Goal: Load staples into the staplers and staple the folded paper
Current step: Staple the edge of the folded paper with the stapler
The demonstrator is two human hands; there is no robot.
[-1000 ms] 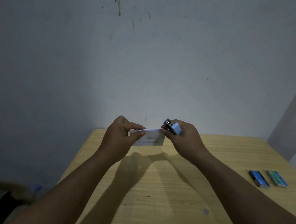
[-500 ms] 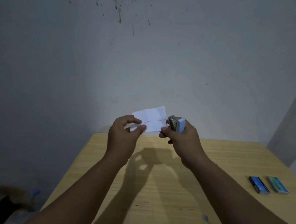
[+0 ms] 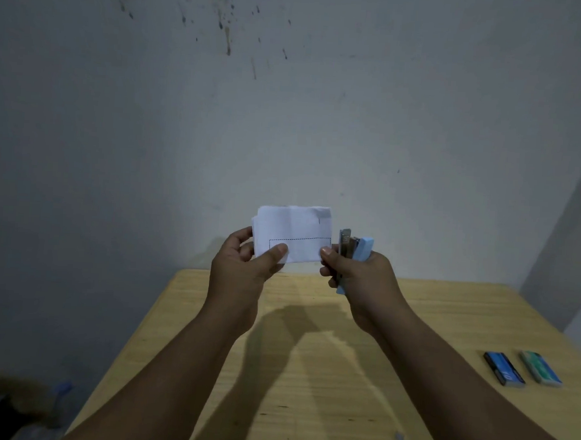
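A folded white paper (image 3: 293, 232) with a dashed printed outline is held upright in front of the wall, above the table's far edge. My left hand (image 3: 242, 269) pinches its lower left corner between thumb and fingers. My right hand (image 3: 357, 278) grips a small light-blue stapler (image 3: 353, 252) that points upward, metal jaw toward the paper. The right thumb also touches the paper's lower right corner. The stapler stands beside the paper's right edge, not clamped on it.
A light wooden table (image 3: 323, 392) lies below my arms. Two small staple boxes sit at its right side, a dark blue one (image 3: 504, 368) and a green one (image 3: 540, 367). A stained grey wall rises behind. Dark clutter lies on the floor at the lower left.
Both hands have risen from just above the table to in front of the wall. The paper has turned from edge-on to facing me, and the stapler has swung upright.
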